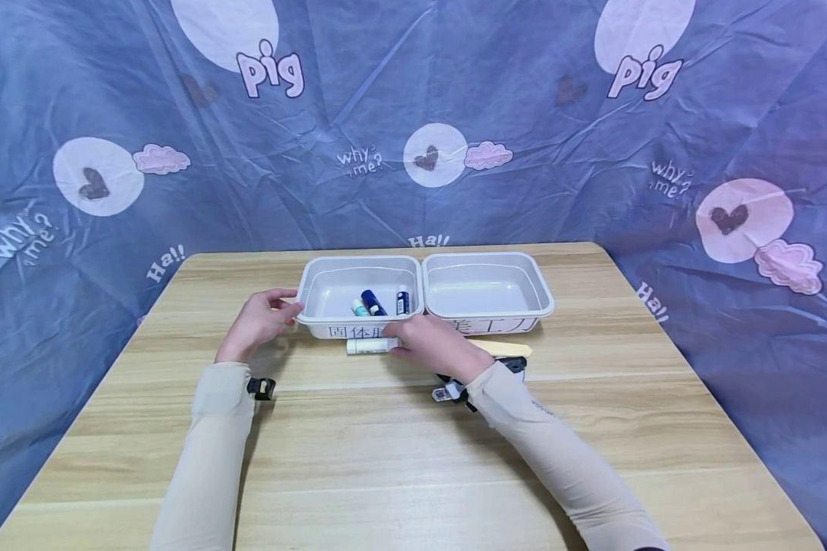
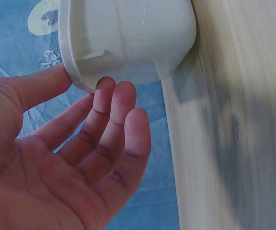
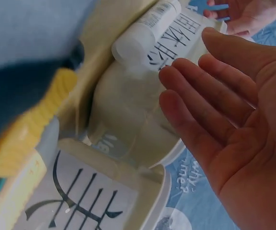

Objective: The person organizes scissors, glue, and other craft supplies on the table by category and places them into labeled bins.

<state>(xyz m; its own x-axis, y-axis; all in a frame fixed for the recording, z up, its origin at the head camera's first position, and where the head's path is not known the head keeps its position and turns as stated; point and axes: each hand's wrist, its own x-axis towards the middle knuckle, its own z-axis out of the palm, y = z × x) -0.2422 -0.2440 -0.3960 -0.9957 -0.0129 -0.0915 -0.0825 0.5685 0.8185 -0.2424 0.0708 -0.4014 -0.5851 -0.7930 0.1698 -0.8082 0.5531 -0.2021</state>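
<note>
A white glue stick lies on the table against the front of the left plastic box. Over its right end reaches my right hand; the right wrist view shows that hand's fingers extended, apart from the glue stick, with nothing in them. My left hand touches the rim at the left box's left corner with thumb and index finger, the other fingers loosely bent below. Inside that box lie a dark blue glue stick, a labelled blue one and a teal-and-white one.
A second white box with a written label stands right beside the first. In front of it lie a yellow flat-looking item and a black item, partly hidden by my right arm. A printed blue cloth hangs behind the table.
</note>
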